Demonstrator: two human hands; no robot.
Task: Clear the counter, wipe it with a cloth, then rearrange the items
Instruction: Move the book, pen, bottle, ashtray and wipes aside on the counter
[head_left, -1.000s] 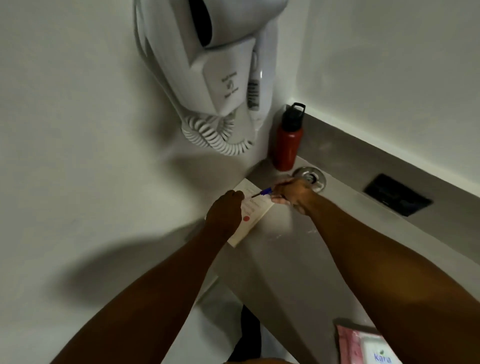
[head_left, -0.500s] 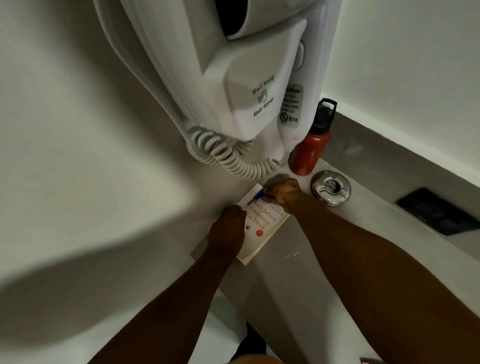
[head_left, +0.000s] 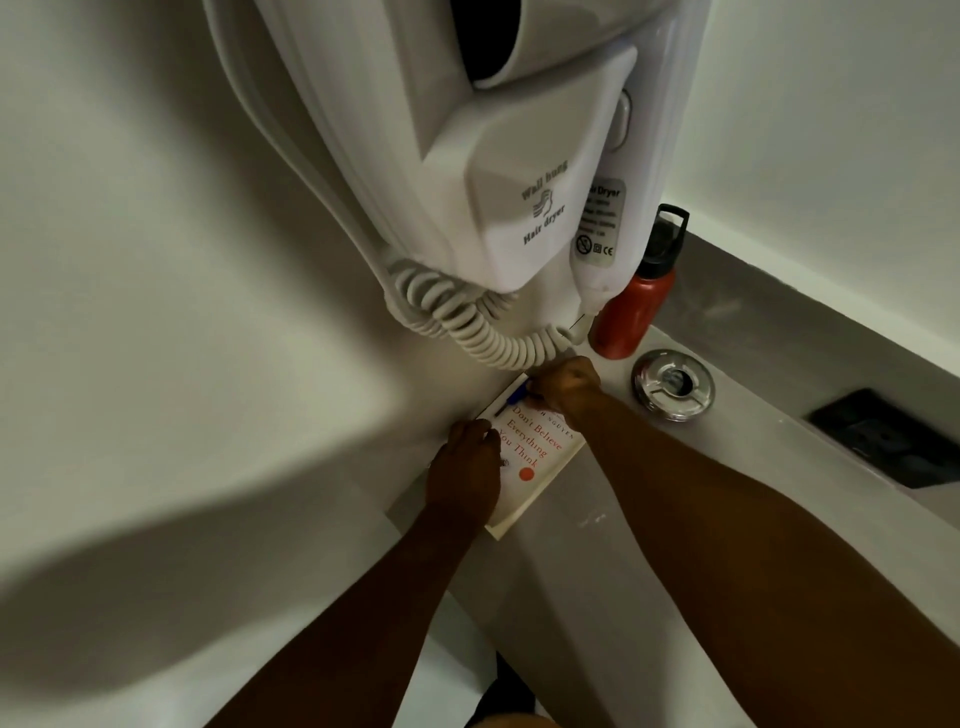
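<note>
White walls meet in corner; wall-hung hair dryer with coiled cord; grey ledge behind; dim light.

On the counter there is one book at the left edge against the wall, with one pen on its far end. One red bottle stands in the far left corner, and one round glass ashtray lies just beside it. One dark rectangular plate is set toward the right edge. One hair dryer hangs on the wall. Two hands are in view, the left and the right.
</note>
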